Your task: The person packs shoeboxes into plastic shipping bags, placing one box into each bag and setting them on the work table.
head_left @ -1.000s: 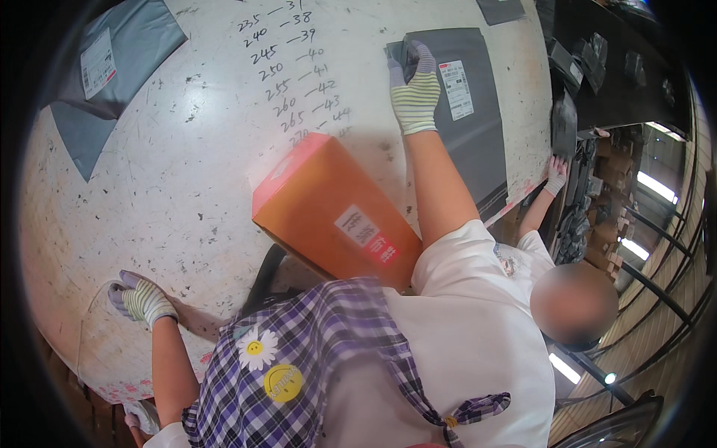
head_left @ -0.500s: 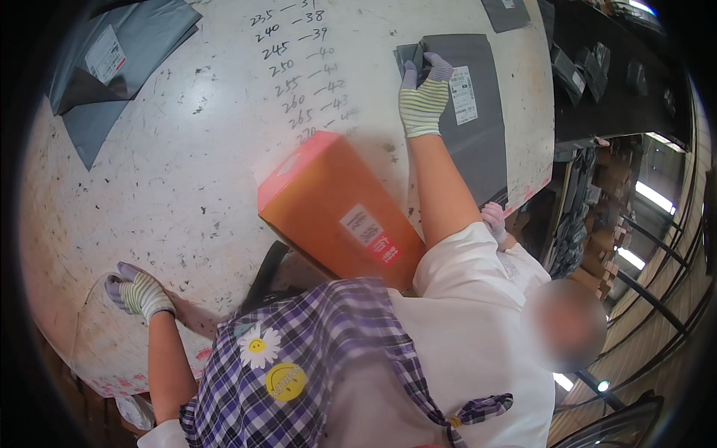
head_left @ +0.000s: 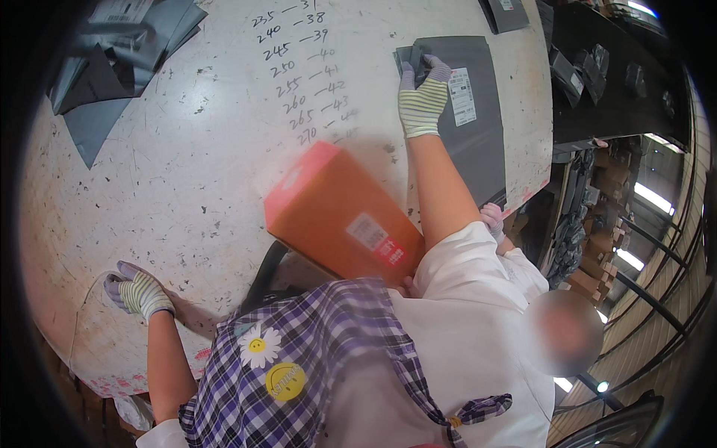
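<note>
My right hand point(head_left: 426, 93), in a striped glove with purple fingertips, pinches the folded left end of a flat grey mailing bag point(head_left: 478, 157). A white label lies on the bag, beside my fingers. My left hand point(head_left: 138, 291), gloved alike, rests near the table's left edge with its fingers drawn together. A thin line runs down beside it; what is in its fingers, if anything, is hidden. Between my arms an orange shoebox point(head_left: 340, 213) with a pink end is tilted, its far end blurred. Small fingertips show at its lower edge; whose they are I cannot tell.
More grey mailing bags point(head_left: 112, 78) lie in a pile at the far left, another point(head_left: 508, 15) at the far right. The white table point(head_left: 187, 172) has handwriting. At my right a person's gloved hand point(head_left: 493, 220) touches the bag's near edge. Cartons point(head_left: 605, 224) stand beyond.
The shoebox has shifted slightly right and toward me, and fingertips now show at its lower edge. The far-left bags have shifted and unfolded somewhat. Both my hands are nearly still.
</note>
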Available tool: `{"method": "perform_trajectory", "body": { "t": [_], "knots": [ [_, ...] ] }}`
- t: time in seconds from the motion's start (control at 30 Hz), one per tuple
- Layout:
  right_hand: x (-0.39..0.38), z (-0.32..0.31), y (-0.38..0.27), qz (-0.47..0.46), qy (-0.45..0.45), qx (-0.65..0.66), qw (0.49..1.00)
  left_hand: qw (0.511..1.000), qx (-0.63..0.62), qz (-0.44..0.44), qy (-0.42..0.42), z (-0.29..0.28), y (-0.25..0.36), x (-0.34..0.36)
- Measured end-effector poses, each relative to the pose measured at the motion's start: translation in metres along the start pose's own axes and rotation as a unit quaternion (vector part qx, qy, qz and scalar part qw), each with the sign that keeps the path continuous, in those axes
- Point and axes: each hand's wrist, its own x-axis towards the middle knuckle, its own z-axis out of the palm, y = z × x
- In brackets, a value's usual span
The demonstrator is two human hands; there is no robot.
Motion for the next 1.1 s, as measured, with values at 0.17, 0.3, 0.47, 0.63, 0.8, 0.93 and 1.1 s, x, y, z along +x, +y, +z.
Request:
{"method": "perform_trajectory", "body": {
  "t": [0.17,0.3,0.47,0.63,0.8,0.93,1.1],
  "knots": [
    [0.002,-0.001,-0.004,-0.019,-0.013,-0.009,1.000,1.000,0.010,-0.009,-0.006,-0.007,0.013,-0.001],
    [0.007,0.000,-0.010,-0.014,-0.022,-0.017,1.000,1.000,0.009,-0.011,-0.003,-0.004,0.012,0.004],
    [0.011,0.002,-0.014,-0.025,-0.032,-0.023,0.999,0.999,0.003,0.013,0.033,-0.009,0.011,0.004],
    [0.007,-0.015,-0.016,-0.068,-0.110,-0.104,0.986,0.999,-0.024,0.007,-0.032,-0.047,0.043,0.001],
    [-0.005,-0.013,-0.008,-0.079,-0.113,-0.130,0.982,0.998,-0.023,0.022,0.059,-0.013,0.025,-0.016],
    [0.004,-0.012,-0.016,-0.059,-0.166,-0.201,0.964,0.999,-0.039,0.005,0.036,-0.011,0.026,-0.014],
    [0.043,-0.041,-0.119,-0.065,-0.317,-0.318,0.891,0.998,-0.021,0.036,0.042,-0.020,0.034,-0.008]
  ]
}}
